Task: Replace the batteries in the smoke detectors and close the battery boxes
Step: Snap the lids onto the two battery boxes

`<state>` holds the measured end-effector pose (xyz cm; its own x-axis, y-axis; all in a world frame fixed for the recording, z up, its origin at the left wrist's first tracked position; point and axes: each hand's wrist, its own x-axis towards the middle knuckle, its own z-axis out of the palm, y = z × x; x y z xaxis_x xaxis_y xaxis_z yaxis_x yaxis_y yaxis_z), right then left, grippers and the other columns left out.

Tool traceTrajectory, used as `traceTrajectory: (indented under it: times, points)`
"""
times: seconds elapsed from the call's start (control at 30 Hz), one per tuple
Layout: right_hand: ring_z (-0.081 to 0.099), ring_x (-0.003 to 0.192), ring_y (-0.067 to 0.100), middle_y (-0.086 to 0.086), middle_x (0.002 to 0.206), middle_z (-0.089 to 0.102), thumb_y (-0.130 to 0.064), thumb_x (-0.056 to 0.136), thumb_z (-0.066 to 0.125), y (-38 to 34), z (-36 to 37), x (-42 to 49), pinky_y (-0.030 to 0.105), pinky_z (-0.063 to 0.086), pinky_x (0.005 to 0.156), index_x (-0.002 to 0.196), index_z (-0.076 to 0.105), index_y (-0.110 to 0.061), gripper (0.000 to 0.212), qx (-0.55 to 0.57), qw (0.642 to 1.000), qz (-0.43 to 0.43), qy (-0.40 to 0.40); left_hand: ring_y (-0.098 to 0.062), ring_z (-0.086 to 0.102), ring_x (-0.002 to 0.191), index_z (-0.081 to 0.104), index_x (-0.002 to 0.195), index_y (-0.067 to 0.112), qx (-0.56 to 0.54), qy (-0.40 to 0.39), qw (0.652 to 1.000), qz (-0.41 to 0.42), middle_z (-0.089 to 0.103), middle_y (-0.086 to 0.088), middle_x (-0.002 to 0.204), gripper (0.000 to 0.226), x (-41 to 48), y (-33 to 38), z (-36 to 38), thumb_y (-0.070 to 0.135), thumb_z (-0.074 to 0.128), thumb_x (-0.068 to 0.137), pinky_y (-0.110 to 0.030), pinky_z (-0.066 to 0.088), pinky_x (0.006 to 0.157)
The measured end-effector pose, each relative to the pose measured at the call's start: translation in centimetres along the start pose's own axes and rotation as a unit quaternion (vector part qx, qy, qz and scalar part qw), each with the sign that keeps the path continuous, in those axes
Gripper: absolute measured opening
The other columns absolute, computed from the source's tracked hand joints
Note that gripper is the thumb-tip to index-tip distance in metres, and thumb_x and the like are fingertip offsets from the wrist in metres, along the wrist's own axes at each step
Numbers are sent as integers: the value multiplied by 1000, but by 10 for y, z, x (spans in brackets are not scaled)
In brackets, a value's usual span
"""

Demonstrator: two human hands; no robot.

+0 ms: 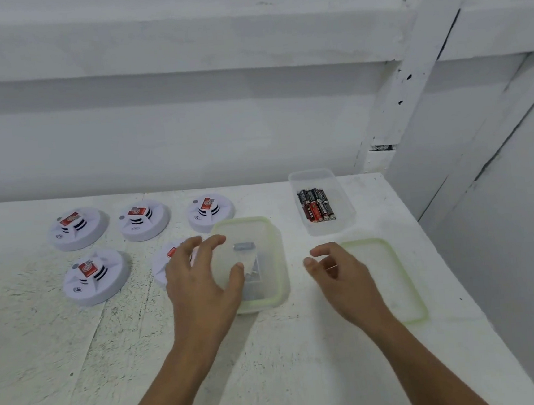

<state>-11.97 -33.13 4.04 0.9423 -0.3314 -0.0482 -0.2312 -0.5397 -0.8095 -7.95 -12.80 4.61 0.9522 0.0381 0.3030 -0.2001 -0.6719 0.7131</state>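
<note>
Several white round smoke detectors with red labels lie on the white table: three in a back row (77, 227) (143, 219) (209, 210), one in front (95, 275), and one (167, 259) partly hidden behind my left hand. My left hand (201, 276) rests with spread fingers on the left edge of a lidded clear box with a green-rimmed lid (263, 244). My right hand (336, 270) hovers with loosely curled fingers, holding nothing, beside a second green-rimmed lid (398, 275) lying flat. An open clear box (342, 225) holds several black-and-red batteries (316, 205).
The table's right edge (452, 270) drops off just past the loose lid. A white wall runs behind the table, with a white post (409, 76) at the back right.
</note>
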Motion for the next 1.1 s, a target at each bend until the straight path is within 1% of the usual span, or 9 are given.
traceTrajectory:
  times: [0.07, 0.2, 0.33, 0.5, 0.63, 0.73, 0.8, 0.97, 1.1]
  points:
    - [56, 75, 4, -3, 86, 62, -32, 90, 60, 20, -19, 8, 8, 36, 63, 99, 60, -25, 11, -50, 996, -18, 64, -9, 35, 109, 61, 115, 25, -13, 17, 997, 76, 51, 4, 117, 35, 0, 23, 10, 29, 64, 79, -29, 31, 94]
    - [51, 100, 23, 8, 106, 55, -23, 90, 59, 58, -52, 19, 24, 34, 78, 108, 61, -17, 19, -200, 971, 10, 130, -9, 52, 103, 61, 115, 23, -126, -98, 979, 127, 51, 10, 109, 30, 4, 71, 52, 17, 63, 86, -31, 47, 91]
    - [43, 110, 29, 14, 117, 49, -25, 92, 56, 76, -74, 22, 33, 36, 90, 123, 54, -15, 33, -293, 945, 77, 125, -17, 43, 122, 36, 141, 26, -153, -205, 966, -31, 35, 0, 132, 54, 20, 104, 97, 28, 57, 92, -24, 34, 98]
    - [54, 101, 29, 13, 106, 57, -14, 91, 54, 93, -96, 23, 33, 42, 82, 126, 52, -12, 35, -225, 963, 96, 111, -33, 42, 120, 11, 150, 17, -179, -168, 951, -189, 26, -16, 141, 68, 44, 114, 138, 31, 50, 96, -40, 41, 98]
    - [58, 100, 27, 12, 107, 63, -12, 94, 47, 104, -105, 24, 34, 45, 83, 127, 53, -9, 34, -223, 964, 104, 98, -26, 49, 96, 18, 148, 12, -207, -161, 931, -253, 40, -14, 135, 59, 55, 114, 150, 14, 42, 95, -31, 44, 71]
    - [58, 103, 26, 11, 112, 63, -9, 94, 47, 105, -117, 25, 31, 45, 85, 123, 58, -7, 30, -158, 975, 115, 107, -18, 52, 75, 36, 140, 13, -241, -150, 924, -257, 56, -3, 99, 49, 52, 111, 153, 6, 40, 92, -27, 38, 54]
    - [58, 87, 20, 8, 104, 64, -11, 94, 48, 107, -127, 29, 25, 42, 69, 113, 62, -8, 23, -119, 980, 125, 97, -13, 49, 67, 39, 137, 14, -252, -145, 921, -258, 55, 0, 87, 45, 49, 110, 154, 7, 41, 92, -26, 39, 53]
    - [63, 57, 18, 7, 88, 69, -19, 98, 45, 112, -149, 39, 26, 44, 49, 100, 55, -9, 15, 16, 978, 186, 97, -8, 50, 67, 37, 138, 16, -255, -148, 921, -255, 53, 6, 87, 44, 32, 110, 149, 11, 43, 96, -26, 41, 58]
    - [62, 58, 26, 9, 81, 70, -21, 99, 45, 113, -162, 47, 32, 45, 51, 98, 53, -6, 17, 99, 969, 211, 81, -14, 54, 72, 37, 135, 21, -261, -168, 920, -240, 58, 3, 95, 40, 9, 109, 137, 14, 44, 96, -28, 44, 62]
